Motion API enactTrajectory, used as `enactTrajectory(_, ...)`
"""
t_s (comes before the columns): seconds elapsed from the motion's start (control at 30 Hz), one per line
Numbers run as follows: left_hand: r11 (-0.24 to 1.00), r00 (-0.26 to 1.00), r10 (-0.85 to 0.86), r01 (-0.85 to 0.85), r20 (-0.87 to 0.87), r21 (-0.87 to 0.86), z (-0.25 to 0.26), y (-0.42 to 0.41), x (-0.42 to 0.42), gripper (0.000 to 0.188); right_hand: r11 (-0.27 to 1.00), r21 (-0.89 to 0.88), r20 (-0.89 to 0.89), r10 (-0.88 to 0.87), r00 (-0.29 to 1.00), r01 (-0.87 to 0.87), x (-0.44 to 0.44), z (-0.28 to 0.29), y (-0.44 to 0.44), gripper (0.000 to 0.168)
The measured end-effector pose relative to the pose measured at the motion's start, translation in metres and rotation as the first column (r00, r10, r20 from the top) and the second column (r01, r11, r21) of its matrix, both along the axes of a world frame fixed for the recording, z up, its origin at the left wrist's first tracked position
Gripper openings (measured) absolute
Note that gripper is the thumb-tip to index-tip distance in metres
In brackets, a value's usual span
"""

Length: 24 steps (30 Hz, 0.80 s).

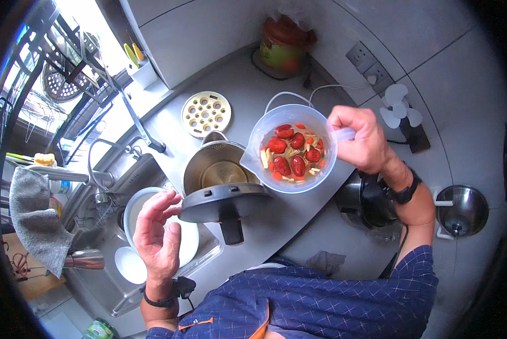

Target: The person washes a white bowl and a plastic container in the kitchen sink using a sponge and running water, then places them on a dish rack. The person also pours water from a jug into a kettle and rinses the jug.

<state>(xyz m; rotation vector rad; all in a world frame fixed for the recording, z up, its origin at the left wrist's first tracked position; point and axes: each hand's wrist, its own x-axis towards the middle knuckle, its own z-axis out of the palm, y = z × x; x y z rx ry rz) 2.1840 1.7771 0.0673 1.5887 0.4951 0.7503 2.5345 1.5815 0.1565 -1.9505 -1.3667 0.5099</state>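
Observation:
My right hand (359, 140) grips the handle of a translucent plastic measuring jug (260, 123). Red dates (298, 165), small red berries that look like goji, and pale slices lie in liquid inside it. The jug's spout is beside the rim of a stainless steel electric kettle (194, 169), which stands open with a little liquid visible at its bottom. Its black lid (224, 203) is raised on the side nearer me, above the black handle (231, 231). My left hand (158, 237) is just left of the lid, fingers apart and holding nothing; whether a fingertip touches the lid, I cannot tell.
Left of the counter (253, 250), a sink (88, 288) holds a white basin (190, 241) and a white bowl (130, 265). A round perforated plate (206, 113) lies behind the kettle. A red-lidded container (285, 51), wall sockets (370, 68) and a black pot (372, 203) are farther out.

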Motion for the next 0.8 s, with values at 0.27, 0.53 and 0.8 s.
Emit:
enactTrajectory(0.27,0.999,0.999,-0.033,0.033,-0.003,-0.032,-0.005,0.009,-0.007,0.044,0.941,-0.201,0.128,0.302,0.945,-0.273,-0.003,0.046,0.078,0.009)
enactTrajectory(0.53,0.994,0.999,-0.048,0.048,-0.004,0.1,-0.009,0.005,-0.009,0.04,0.832,-0.312,0.426,0.554,0.715,-0.459,-0.031,0.069,0.12,0.006)
enactTrajectory(0.8,0.986,0.998,-0.056,0.051,0.031,0.157,-0.009,0.004,-0.011,0.041,0.751,-0.489,0.595,0.659,0.46,-0.443,-0.075,0.09,0.144,0.01)
